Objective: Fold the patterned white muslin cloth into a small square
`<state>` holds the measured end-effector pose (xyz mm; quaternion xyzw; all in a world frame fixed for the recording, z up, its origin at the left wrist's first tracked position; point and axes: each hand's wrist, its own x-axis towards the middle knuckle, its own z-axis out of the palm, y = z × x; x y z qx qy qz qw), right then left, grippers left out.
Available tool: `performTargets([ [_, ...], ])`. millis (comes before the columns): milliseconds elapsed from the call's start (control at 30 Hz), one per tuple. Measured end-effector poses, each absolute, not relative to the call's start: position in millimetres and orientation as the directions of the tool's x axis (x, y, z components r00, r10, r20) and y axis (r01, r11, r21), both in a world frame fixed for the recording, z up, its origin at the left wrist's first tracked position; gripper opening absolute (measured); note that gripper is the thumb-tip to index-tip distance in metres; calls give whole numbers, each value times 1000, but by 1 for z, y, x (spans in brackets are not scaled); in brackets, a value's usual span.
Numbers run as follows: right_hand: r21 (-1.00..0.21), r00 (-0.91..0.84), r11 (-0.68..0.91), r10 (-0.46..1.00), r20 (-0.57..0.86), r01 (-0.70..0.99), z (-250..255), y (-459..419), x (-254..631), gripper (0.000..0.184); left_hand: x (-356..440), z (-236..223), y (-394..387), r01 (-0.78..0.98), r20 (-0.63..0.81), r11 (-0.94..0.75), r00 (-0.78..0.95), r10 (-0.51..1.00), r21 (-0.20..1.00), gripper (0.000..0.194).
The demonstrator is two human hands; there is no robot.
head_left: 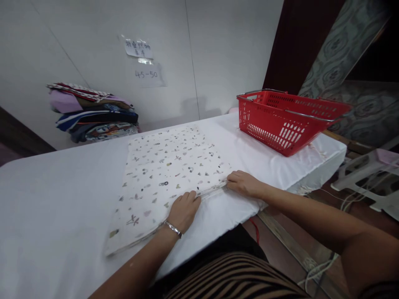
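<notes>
A white cloth with small printed motifs [171, 170] lies folded in layers on the table. My left hand [184, 209], a silver bracelet at its wrist, is closed over the middle of the cloth's near edge, fingers curled onto the top layer. Farther right, my right hand [245, 184] pinches the near right corner of the same cloth. The thumbs are mostly hidden. Between the hands, several stacked layers show along the edge.
A white-covered table [62, 199] stands against the wall. A pile of folded garments [96, 112] sits at the back left, and a red plastic basket [271, 120] at the back right. Paper notes [146, 74] are taped to the wall. A white plastic stool [368, 174] stands at right.
</notes>
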<state>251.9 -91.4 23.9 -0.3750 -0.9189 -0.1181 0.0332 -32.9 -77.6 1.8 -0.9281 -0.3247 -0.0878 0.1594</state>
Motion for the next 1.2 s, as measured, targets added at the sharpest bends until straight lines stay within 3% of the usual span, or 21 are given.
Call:
performTargets([
  [267,158,-732,715,670,121,681,29,-97,245,17,-27,14,-89,655,149,-732,755,638,-184,18],
  [533,235,-726,693,679,108,682,24,-90,242,22,-13,20,-90,674,104,-703,734,671,-225,20],
  [900,82,-768,764,633,99,641,42,-105,251,7,-22,18,-101,605,220,-776,793,568,-179,15],
  [1100,94,-736,731,666,120,676,39,-111,246,10,-20,9,-103,544,342,-797,825,450,-263,20],
  [1200,113,-714,707,679,172,699,37,-114,247,15,-20,9,-103,536,317,-805,832,455,-254,21],
])
